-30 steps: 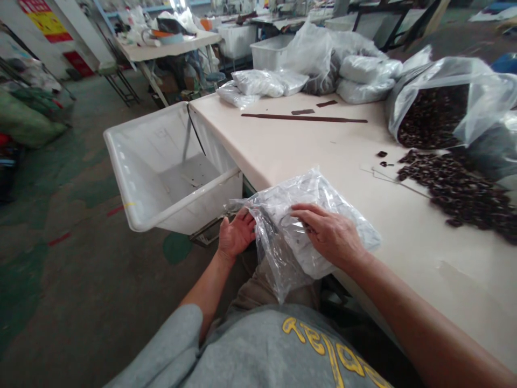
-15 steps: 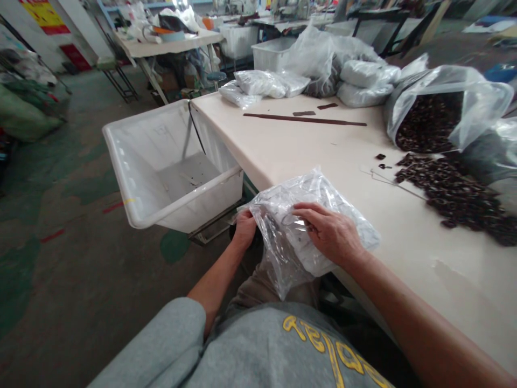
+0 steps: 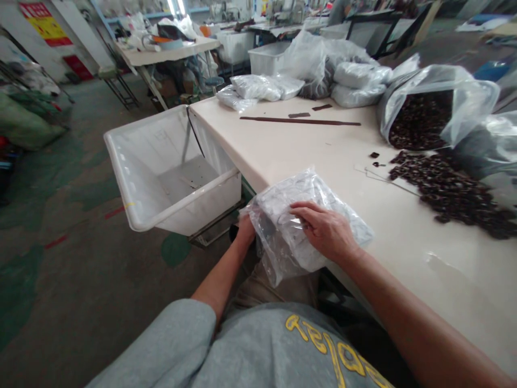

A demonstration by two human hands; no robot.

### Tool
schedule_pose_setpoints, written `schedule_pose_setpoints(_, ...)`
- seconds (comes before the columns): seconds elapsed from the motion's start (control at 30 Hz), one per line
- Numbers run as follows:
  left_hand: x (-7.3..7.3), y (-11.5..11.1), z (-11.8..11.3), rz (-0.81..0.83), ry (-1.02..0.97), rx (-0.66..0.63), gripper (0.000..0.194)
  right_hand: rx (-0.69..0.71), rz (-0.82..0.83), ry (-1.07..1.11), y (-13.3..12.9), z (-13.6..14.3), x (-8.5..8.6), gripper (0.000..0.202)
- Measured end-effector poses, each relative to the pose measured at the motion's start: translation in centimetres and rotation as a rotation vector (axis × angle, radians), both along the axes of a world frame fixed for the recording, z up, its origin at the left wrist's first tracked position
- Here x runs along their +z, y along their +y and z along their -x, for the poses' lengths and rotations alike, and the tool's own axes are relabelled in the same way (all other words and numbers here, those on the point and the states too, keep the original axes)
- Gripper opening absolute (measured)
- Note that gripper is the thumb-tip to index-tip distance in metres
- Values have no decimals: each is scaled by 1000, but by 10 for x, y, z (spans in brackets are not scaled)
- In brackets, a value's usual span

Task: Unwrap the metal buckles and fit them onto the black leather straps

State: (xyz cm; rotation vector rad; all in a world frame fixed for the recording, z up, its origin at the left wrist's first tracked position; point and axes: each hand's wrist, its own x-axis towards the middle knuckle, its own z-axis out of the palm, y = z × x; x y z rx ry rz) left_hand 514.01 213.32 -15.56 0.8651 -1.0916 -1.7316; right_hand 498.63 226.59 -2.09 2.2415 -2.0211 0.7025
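At the lower centre of the frame a clear crinkled plastic bag packed with pale flat pieces [image 3: 323,202] lies over the near edge of the cream worktable [image 3: 307,145], its lower part hanging off the edge toward the person's lap. The right hand [image 3: 325,231] rests on top of the bag, fingers gently curved and spread, pressing the film down rather than gripping it. The left hand [image 3: 245,229] sits at the bag's left edge below the table line; most of it is hidden behind the plastic, so I cannot tell whether it pinches the film or only steadies it.

The step in hand looks like handling the filled bag at the table edge, perhaps flattening it or gathering its loose end. The next move probably calls for a firmer hold from the left hand on the overhanging plastic, since the film is slack and slippery.

One white rectangular plastic tub [image 3: 161,167] stands tilted at centre left, just beside the table corner. At the right, one open clear bag of small dark brown pieces [image 3: 428,116] spills a loose pile of dark pieces [image 3: 452,188] onto the table. One long dark strip [image 3: 301,121] lies across the upper centre, with two short dark scraps just above it. Behind it sit at least four filled pale bags [image 3: 258,86].
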Motion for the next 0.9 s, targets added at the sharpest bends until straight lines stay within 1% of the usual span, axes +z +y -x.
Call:
schedule_pose_setpoints(0.07, 10, 1, -14, -6, 14, 6, 23, 5, -10, -47, -2, 1, 0, 28)
schedule_pose_setpoints(0.13, 21, -1, -24, 30, 21, -3, 22, 0, -9, -122, -4, 3, 1, 29)
schedule_pose_setpoints(0.2, 38, -5, -27, 115, 11, -30, 21, -20, 24, -242, -6, 5, 3, 28)
schedule_pose_setpoints(0.23, 48, -6, -27, 165, 0, -50, 19, -39, 47, -312, -6, 5, 4, 26)
schedule_pose_setpoints(0.3, 75, -8, -22, 276, -35, -109, 16, -84, 87, -438, -5, 4, 10, 25)
schedule_pose_setpoints(0.37, 106, -8, -13, 402, -71, -184, 13, -128, 113, -522, 0, 2, 21, 25)
schedule_pose_setpoints(0.43, 138, -8, -1, 513, -92, -253, 13, -173, 143, -565, 7, 1, 36, 26)
schedule_pose_setpoints(0.5, 166, -9, 14, 575, -101, -335, 15, -243, 207, -583, 15, 3, 55, 29)
schedule_pose_setpoints(0.53, 177, -11, 23, 597, -111, -379, 16, -282, 259, -569, 21, 4, 66, 30)
schedule_pose_setpoints(0.6, 195, -15, 41, 656, -148, -458, 15, -329, 403, -494, 33, 7, 90, 29)
schedule_pose_setpoints(0.63, 202, -18, 50, 693, -174, -485, 15, -321, 464, -444, 40, 6, 100, 27)
schedule_pose_setpoints(0.67, 208, -21, 59, 732, -203, -499, 15, -290, 491, -389, 47, 3, 109, 26)
schedule_pose_setpoints(0.7, 214, -23, 67, 769, -232, -506, 15, -248, 479, -328, 53, -1, 115, 26)
schedule_pose_setpoints(0.73, 219, -25, 76, 802, -257, -510, 15, -209, 436, -257, 58, -7, 119, 30)
schedule_pose_setpoints(0.77, 224, -27, 85, 830, -277, -509, 15, -186, 374, -170, 61, -14, 119, 38)
schedule_pose_setpoints(0.8, 228, -28, 94, 851, -291, -507, 14, -183, 310, -70, 62, -21, 117, 51)
schedule_pose_setpoints(0.83, 231, -29, 103, 866, -300, -505, 13, -199, 255, 36, 61, -27, 113, 65)
schedule_pose_setpoints(0.87, 234, -30, 111, 870, -303, -509, 12, -228, 213, 135, 60, -32, 108, 74)
schedule_pose_setpoints(0.9, 236, -32, 118, 864, -298, -521, 11, -260, 181, 214, 57, -34, 103, 74)
